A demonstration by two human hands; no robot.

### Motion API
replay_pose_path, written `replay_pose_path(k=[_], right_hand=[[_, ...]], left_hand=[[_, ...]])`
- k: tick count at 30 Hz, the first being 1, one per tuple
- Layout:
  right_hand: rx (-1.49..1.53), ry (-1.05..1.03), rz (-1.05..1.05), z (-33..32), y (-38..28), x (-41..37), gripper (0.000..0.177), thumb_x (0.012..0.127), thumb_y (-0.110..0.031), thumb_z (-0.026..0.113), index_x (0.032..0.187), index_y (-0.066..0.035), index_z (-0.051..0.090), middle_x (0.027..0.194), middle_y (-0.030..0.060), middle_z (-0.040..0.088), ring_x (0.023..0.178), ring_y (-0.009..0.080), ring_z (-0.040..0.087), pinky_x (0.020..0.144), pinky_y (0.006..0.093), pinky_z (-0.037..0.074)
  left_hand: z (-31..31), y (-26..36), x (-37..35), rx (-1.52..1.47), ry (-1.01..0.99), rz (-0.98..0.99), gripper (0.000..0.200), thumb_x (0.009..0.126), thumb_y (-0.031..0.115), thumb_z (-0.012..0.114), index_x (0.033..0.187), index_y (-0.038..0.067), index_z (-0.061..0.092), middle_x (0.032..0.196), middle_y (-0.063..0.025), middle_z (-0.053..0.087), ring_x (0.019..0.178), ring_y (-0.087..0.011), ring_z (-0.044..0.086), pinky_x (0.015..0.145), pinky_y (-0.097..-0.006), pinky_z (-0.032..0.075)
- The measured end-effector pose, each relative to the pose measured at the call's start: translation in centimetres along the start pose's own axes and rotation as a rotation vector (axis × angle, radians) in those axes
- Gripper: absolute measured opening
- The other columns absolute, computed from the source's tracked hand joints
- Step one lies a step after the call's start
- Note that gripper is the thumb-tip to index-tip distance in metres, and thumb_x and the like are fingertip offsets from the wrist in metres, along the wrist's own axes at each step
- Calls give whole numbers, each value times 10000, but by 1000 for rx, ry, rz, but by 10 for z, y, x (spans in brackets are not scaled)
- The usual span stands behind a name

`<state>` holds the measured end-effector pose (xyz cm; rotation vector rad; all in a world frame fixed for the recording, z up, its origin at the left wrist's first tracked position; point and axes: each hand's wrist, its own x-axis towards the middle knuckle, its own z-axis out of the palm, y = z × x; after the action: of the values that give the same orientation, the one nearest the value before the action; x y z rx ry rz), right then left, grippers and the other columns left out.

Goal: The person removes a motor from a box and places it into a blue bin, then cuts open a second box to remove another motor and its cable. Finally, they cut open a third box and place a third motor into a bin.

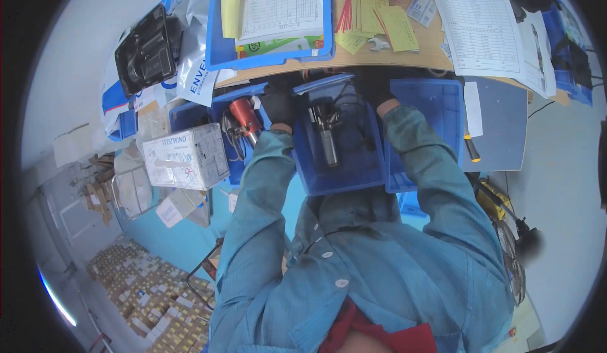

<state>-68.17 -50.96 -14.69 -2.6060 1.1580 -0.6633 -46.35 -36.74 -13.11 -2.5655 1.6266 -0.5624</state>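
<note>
Bin [351,181], blue plastic: holds silver cylindrical metal part [329,146] (walls presumably keep dark cabling [345,92] contained) | From part: left hand [278,106] ten o'clock, right hand [375,89] between one and two, both beside bin's far end | Grip: cannot tell, dark-gloved fingers lost in shadow

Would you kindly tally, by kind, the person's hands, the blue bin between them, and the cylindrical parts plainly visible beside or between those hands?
Hands: 2 (left hand, right hand)
Blue bin: 1
Cylindrical parts: 2 (red cylinder, silver cylinder)
Total: 5
</note>
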Motion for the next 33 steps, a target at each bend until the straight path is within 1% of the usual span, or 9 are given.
replay_pose_path(k=[9,12,15,18,21,24,27,30,33], right_hand=[[124,-24,287,13,-1,-2,378,952,-415,463,1226,-176,564,1258,114,592,1141,282,541,1022,448,418],[34,-35,300,-7,-11,-8,314,958,-336,463,1182,-143,567,1206,158,612,1082,314,577,959,471,454],[-67,-378,415,-59,-46,-25,506,961,-361,479,1436,-192,434,1373,141,557,1162,371,592,876,494,513],[83,-184,600,-103,-118,-72,477,882,-427,508,1321,-243,490,1054,152,624,921,438,628,715,546,470],[31,-251,707,-98,-181,-155,400,933,-456,538,1117,-115,639,1045,125,665,928,343,643,755,459,488],[171,-122,489,-73,-251,-228,270,999,-236,526,796,-76,603,664,141,614,572,307,608,537,444,398],[106,-477,754,-51,-359,-228,257,947,-297,559,904,-142,759,898,122,742,811,327,684,704,443,495],[344,-859,527,-41,-425,-212,433,966,-410,425,1226,-75,508,1089,221,634,829,425,665,684,500,495],[668,-830,753,-60,-459,-181,332,1002,-395,404,905,-196,651,977,34,616,956,167,547,837,325,397]], left_hand=[[23,-20,0,55,22,292,220,728,73,587,913,172,654,776,-97,627,720,-308,599,638,-443,447],[19,-21,-5,113,9,303,233,775,68,525,975,9,629,756,-104,602,682,-264,573,581,-412,428],[-22,-30,-24,-221,-180,193,502,858,388,615,1285,129,558,1126,-179,628,911,-303,598,689,-429,474],[-50,-70,-71,-480,-111,258,565,845,442,605,1251,54,542,1257,-208,577,985,-361,608,769,-489,498],[-89,-140,-127,-1068,-360,289,407,938,333,544,1227,51,591,1203,-182,616,1095,-364,573,987,-477,416],[-78,-215,-212,-1217,-666,276,284,988,279,539,1217,150,649,1229,-65,657,1124,-268,592,997,-383,413],[16,-293,-295,-543,-1485,-299,419,1058,257,319,1326,69,582,1381,-107,556,1325,-299,464,1163,-493,263],[-86,-393,-284,-1435,-1136,-104,266,970,257,571,1094,61,701,1151,-100,687,1074,-220,616,957,-376,471],[-49,-431,-315,-1308,-975,-364,299,903,209,516,1084,84,719,1045,-58,711,839,-188,622,811,-338,487]])
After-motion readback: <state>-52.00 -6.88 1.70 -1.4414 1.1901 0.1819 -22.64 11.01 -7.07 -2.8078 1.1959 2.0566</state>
